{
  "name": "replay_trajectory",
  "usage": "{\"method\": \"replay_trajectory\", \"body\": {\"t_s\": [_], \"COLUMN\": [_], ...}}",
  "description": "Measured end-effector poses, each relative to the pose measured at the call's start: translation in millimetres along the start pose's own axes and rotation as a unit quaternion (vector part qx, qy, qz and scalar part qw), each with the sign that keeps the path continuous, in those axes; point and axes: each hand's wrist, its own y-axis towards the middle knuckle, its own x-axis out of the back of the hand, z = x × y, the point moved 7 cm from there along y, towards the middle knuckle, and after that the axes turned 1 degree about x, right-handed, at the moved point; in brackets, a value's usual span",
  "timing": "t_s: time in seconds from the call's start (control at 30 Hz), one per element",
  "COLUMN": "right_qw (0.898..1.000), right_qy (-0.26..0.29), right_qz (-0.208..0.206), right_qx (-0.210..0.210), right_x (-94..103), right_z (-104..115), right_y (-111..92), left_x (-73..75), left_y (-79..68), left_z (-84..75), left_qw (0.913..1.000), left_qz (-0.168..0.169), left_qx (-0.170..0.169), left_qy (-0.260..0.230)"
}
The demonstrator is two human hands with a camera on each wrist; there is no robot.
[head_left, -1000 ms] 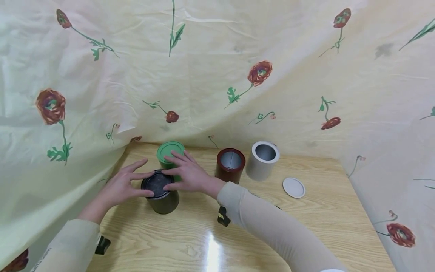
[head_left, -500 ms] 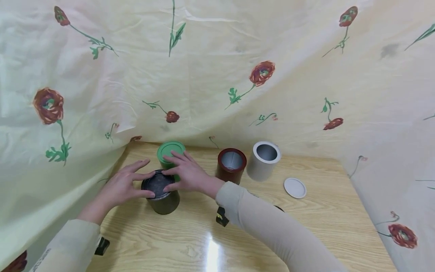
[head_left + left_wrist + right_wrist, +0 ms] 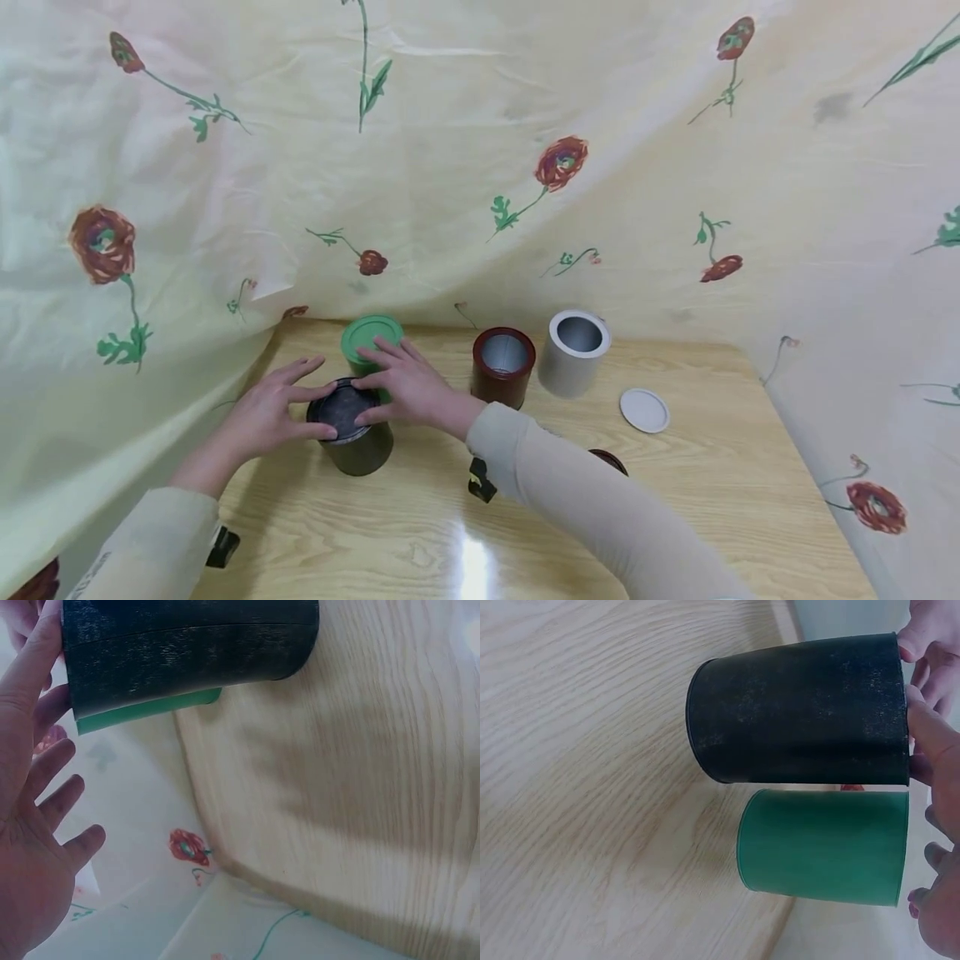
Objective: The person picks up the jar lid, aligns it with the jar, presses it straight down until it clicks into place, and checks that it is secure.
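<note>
A dark, scuffed black can [image 3: 360,452] stands upright on the table, with a black lid [image 3: 341,410] at its top. My left hand [image 3: 266,417] rests on the left side of the lid, thumb at the near edge and index finger at the far edge. From the right, my right hand [image 3: 412,387] touches the lid with thumb and index finger, its other fingers spread over the green can. Behind the black can is the green can [image 3: 825,846], topped by a green lid [image 3: 372,335].
A dark red can [image 3: 498,387] and a white can [image 3: 567,372] stand uncovered at the back. A white lid [image 3: 645,410] lies flat on the table at right. A dark red lid [image 3: 609,460] shows partly behind the right sleeve. Flowered cloth [image 3: 450,167] hangs behind.
Both hands stay at the black lid with almost no movement. The whole view shifts slightly, and a bit more of the dark red lid shows beside the right sleeve.
</note>
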Motion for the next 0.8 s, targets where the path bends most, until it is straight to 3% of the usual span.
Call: {"method": "replay_trajectory", "body": {"t_s": [0.2, 0.4, 0.6, 0.8], "right_qw": [1.000, 0.999, 0.998, 0.997], "right_qy": [-0.004, 0.029, 0.042, 0.028], "right_qz": [-0.013, -0.020, -0.018, -0.045], "right_qx": [0.010, 0.020, 0.045, 0.055], "right_x": [-0.9, 13.3, 36.0, 60.4], "right_z": [-3, -10, -17, -35], "right_y": [-1, -17, -43, -74], "left_x": [0.8, 6.5, 18.8, 25.0], "left_y": [1.1, 5.8, 21.4, 38.4], "left_z": [2.9, -0.9, -17.4, -43.8], "left_qw": [0.9997, 0.9999, 0.9998, 0.9977], "left_qz": [0.005, -0.001, -0.003, 0.001], "left_qx": [0.014, 0.012, -0.018, -0.060], "left_qy": [-0.018, -0.010, 0.012, 0.031]}}
